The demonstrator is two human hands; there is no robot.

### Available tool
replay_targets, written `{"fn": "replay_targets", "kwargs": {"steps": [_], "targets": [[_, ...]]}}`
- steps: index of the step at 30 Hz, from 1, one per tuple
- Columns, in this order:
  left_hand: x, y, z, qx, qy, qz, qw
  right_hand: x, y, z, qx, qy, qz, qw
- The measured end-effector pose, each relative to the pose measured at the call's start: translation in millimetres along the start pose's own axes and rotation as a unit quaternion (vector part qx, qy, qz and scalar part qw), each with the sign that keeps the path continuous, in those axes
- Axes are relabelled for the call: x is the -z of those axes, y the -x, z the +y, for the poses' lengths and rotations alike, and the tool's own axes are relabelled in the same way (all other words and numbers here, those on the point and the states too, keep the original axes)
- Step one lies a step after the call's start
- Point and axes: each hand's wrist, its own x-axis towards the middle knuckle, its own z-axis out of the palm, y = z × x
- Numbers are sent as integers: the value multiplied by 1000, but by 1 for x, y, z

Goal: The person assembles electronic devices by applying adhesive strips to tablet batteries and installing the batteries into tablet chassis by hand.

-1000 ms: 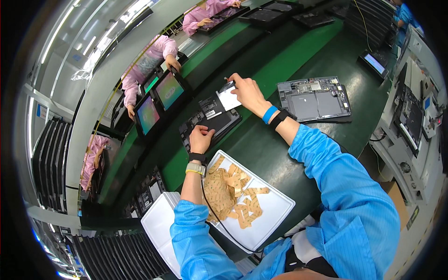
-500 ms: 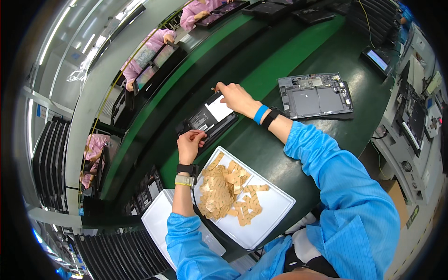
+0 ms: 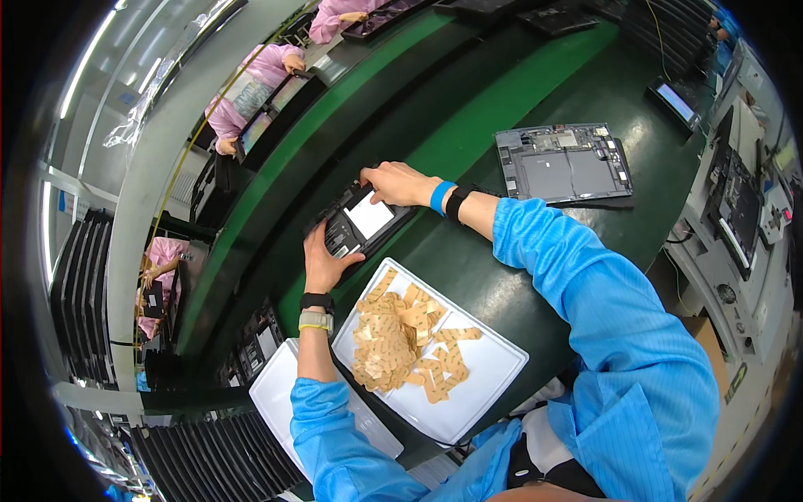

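Observation:
An opened tablet (image 3: 340, 236), black with a bright white rectangle on its inner face, lies slanted at the edge of the dark green bench. My left hand (image 3: 324, 261) grips its near left end, the thumb stretched along the near edge and the fingers at the far side. At the other end my right hand (image 3: 397, 184) has its fingers bent over the far edge and the thumb beside the white rectangle. Part of that end is hidden under the right hand. Close by the left wrist is a white tray (image 3: 493, 372) with a heap of tan paper strips (image 3: 389, 347).
Another opened tablet (image 3: 569, 171) rests on the bench to the right. A second white tray (image 3: 280, 386) sits partly under the first. Beyond the bench run green belts (image 3: 523, 92) with co-workers in pink. Black trays (image 3: 217, 456) stand in a row at lower left.
Both hands have moved left with the tablet. My left fingers, pinched together over it before, are now spread around its end. The right hand has come down and inward onto the far edge.

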Motion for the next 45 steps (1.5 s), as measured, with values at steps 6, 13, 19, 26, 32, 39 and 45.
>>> {"fn": "replay_targets", "kwargs": {"steps": [6, 13, 19, 26, 32, 39, 45], "targets": [[7, -2, 5, 30, -27, -35, 999, 8, 1, 0, 75, 60, -42, 994], [19, -3, 8, 56, -47, -75, 995, 3, 12, 5, 132, 118, -90, 980], [14, 1, -11, 39, -121, -136, 982, -2, 13, 5, 128, 155, -129, 971], [-14, 11, 3, 15, -93, -138, 986, -45, 30, -12, 165, 229, -148, 948], [-9, 39, -29, 22, -95, -108, 989, -39, 30, -8, 210, 215, -122, 946], [37, 29, 2, 146, -58, -179, 971, -30, 32, -15, 175, 153, -145, 962], [177, 148, 10, 157, 19, -69, 985, 6, 45, -41, 111, -137, -84, 981]]}}
